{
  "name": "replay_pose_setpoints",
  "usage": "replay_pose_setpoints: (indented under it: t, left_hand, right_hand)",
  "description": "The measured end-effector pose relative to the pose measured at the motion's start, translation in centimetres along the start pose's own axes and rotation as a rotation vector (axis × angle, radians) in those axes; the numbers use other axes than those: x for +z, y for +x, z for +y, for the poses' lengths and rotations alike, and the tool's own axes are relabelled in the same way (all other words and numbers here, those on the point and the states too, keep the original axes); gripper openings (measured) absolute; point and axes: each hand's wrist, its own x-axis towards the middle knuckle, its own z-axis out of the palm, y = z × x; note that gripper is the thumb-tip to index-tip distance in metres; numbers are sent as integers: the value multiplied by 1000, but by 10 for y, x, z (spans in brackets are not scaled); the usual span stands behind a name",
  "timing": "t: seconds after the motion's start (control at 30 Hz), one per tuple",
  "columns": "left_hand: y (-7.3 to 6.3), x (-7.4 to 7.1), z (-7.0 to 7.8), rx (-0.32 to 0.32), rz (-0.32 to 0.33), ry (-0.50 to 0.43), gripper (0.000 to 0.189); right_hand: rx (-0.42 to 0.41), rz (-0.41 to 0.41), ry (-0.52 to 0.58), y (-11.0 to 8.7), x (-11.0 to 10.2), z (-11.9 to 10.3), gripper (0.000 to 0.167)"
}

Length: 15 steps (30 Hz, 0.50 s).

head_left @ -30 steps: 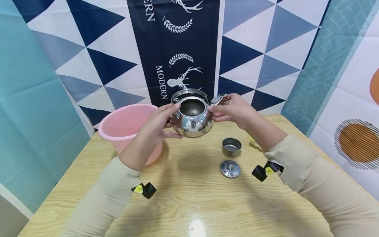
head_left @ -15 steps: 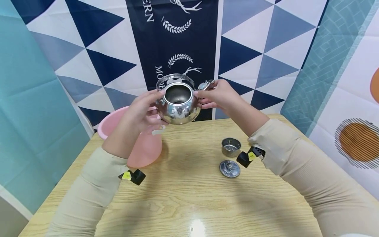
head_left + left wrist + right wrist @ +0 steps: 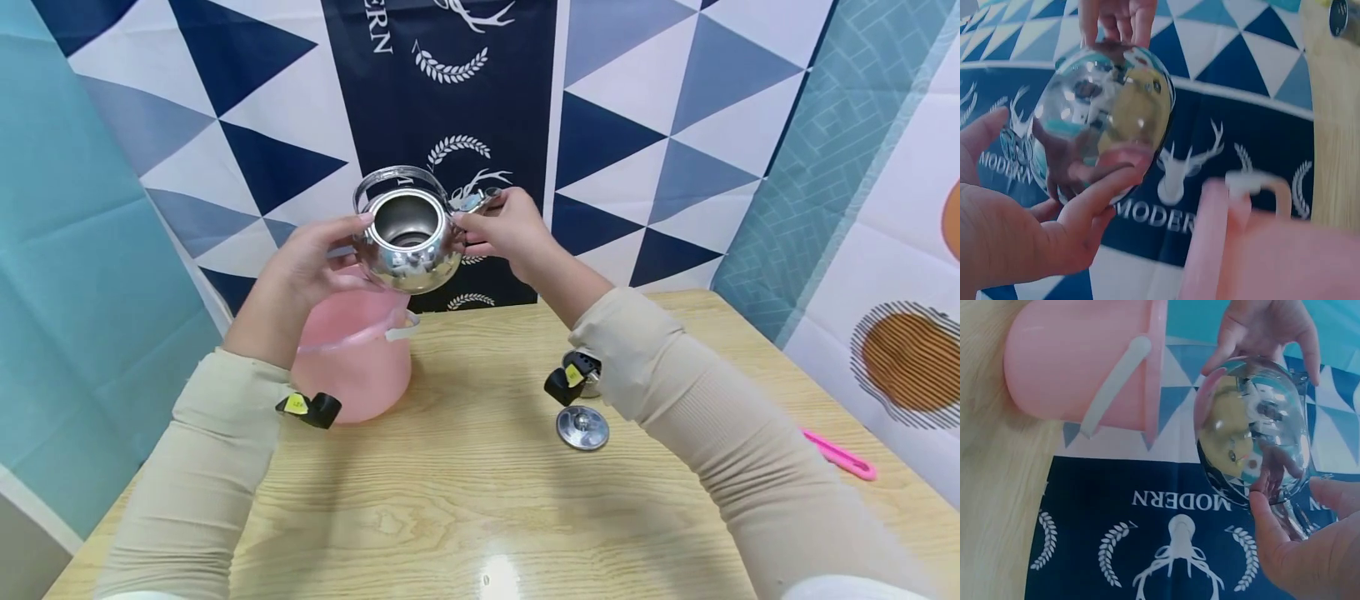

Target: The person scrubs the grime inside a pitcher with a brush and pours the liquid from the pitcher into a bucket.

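Note:
A shiny stainless-steel teapot (image 3: pixel 414 268) is held in the air, its lidless round mouth turned toward the head camera and its hoop handle behind. My left hand (image 3: pixel 309 257) grips its left side, thumb at the rim and fingers lower on the body. At the opposite side, my right hand (image 3: pixel 516 232) pinches the teapot around the spout. Both wrist views show the mirror-like body of the teapot (image 3: pixel 1107 115) between the two hands. Behind and below my left hand stands a pink bucket (image 3: pixel 352 379), partly overlapped by the teapot.
On the wooden table (image 3: pixel 450 492) lies a round metal lid (image 3: pixel 582 427) with a knob. A metal strainer basket (image 3: pixel 591 388) behind it is mostly hidden by my right wrist camera. A pink handle (image 3: pixel 840 457) pokes out beside my right sleeve. Patterned cloth (image 3: pixel 615 158) hangs behind the table.
Both hands have carried the teapot left and upward, from over the table to above the bucket's right rim. My right forearm now covers much of the strainer basket, and the pink handle has become visible.

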Motion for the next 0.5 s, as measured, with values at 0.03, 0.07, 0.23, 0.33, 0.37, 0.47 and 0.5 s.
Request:
replay_pose_setpoints:
  t: [0.03, 0.07, 0.23, 0.33, 0.37, 0.47, 0.5]
  left_hand:
    - [1, -4, 1, -1, -1, 0, 20]
    - [2, -8, 1, 0, -5, 2, 18]
    - [9, -26, 0, 6, -51, 63, 29]
    - [11, -34, -1, 7, -80, 109, 46]
    - [12, -37, -1, 9, -89, 121, 51]
    - [14, -43, 1, 5, -101, 160, 65]
    - [15, -45, 1, 1, -100, 171, 69]
  right_hand:
    - [-4, 4, -5, 2, 4, 2, 30]
    - [-9, 6, -6, 4, 8, 3, 30]
    - [-40, 13, 18, 13, 22, 16, 37]
    - [-61, 14, 35, 16, 29, 24, 42]
    - [-63, 17, 41, 16, 31, 26, 44]
    - [-66, 33, 70, 19, 38, 31, 50]
    - [-66, 40, 76, 20, 40, 33, 52]
